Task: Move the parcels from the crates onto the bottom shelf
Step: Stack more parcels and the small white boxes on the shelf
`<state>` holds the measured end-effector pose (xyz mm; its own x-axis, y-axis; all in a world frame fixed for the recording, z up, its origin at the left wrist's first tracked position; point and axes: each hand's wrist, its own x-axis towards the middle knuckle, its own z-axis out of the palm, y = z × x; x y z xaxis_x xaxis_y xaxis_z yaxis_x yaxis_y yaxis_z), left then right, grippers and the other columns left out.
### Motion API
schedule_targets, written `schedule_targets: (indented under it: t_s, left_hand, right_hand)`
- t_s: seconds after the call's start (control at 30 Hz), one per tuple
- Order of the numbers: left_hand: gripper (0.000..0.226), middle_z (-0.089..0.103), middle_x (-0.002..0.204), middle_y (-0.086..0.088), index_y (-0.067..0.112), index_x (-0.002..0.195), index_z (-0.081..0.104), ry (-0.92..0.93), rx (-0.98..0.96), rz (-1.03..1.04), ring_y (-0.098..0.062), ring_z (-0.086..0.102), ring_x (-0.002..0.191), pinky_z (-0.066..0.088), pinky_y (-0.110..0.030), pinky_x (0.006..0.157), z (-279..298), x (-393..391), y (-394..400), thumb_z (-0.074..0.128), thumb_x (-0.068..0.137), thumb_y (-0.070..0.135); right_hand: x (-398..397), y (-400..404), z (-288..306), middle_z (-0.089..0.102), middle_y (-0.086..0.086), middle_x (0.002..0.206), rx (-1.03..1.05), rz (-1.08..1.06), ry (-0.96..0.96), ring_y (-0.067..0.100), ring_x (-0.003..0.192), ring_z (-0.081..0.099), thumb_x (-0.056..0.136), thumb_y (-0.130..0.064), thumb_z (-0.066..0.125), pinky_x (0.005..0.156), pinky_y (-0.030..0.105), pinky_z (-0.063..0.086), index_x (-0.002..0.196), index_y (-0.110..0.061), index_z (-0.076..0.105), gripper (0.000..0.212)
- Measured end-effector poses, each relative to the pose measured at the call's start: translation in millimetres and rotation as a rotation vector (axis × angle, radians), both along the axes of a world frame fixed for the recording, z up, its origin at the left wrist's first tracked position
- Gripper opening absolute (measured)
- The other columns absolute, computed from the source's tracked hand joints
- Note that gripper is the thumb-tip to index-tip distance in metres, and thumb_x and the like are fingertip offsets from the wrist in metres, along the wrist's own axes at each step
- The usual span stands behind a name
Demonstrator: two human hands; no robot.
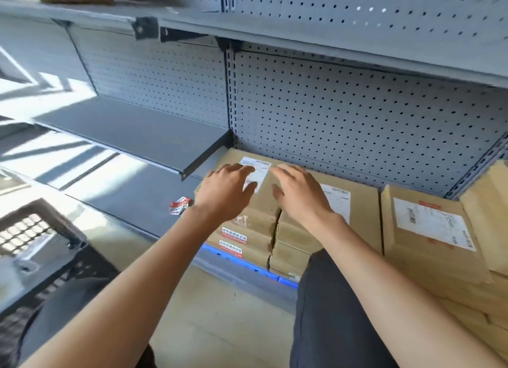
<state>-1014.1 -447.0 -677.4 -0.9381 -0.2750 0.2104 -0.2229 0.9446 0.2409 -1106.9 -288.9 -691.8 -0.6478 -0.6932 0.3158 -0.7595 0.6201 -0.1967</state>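
Note:
Brown cardboard parcels are stacked on the bottom shelf (154,202) in front of the pegboard back. My left hand (224,187) lies flat on the top of the leftmost parcel (258,202), fingers straight over its white label. Beside it, my right hand (298,193) rests with spread fingers on the same top, where it meets the neighbouring parcel (362,202). Another labelled parcel (428,230) lies further right on a stack. A black plastic crate (41,246) stands at the lower left.
A grey shelf (132,134) juts out above the bottom shelf on the left. A higher shelf (330,46) overhangs the parcels. A small red-and-white scrap (180,205) lies on the bottom shelf. My dark-trousered knee (330,312) is in front of the stack.

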Motion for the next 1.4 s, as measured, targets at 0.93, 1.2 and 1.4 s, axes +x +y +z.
schedule_targets:
  t_s: [0.93,1.2,1.4]
  left_hand:
    - [0.037,0.062,0.139,0.005,0.027,0.134,0.062,-0.042,0.154,0.881,-0.015,0.066,0.110,0.058,-0.042,0.092,-44,399,-264,0.057,0.100,0.041]
    - [0.041,0.062,0.139,0.001,0.026,0.138,0.059,-0.119,0.221,0.998,-0.019,0.063,0.118,0.054,-0.043,0.098,-86,406,-301,0.053,0.100,0.038]
    - [0.039,0.064,0.136,-0.001,0.024,0.137,0.059,-0.144,0.236,1.080,-0.023,0.063,0.115,0.054,-0.042,0.091,-119,429,-362,0.055,0.100,0.035]
  right_hand:
    - [305,-392,-32,0.049,0.000,0.149,0.251,0.843,-0.252,0.024,0.132,0.049,0.100,-0.023,0.056,0.106,0.037,0.042,0.147,-0.021,0.046,0.048]
    - [309,-457,-76,0.050,0.002,0.148,0.364,0.896,-0.290,0.026,0.132,0.050,0.098,-0.026,0.056,0.105,0.044,0.046,0.148,-0.026,0.042,0.052]
    - [319,-531,-115,0.052,0.003,0.146,0.469,0.930,-0.313,0.026,0.129,0.052,0.096,-0.027,0.056,0.104,0.047,0.047,0.150,-0.025,0.041,0.056]
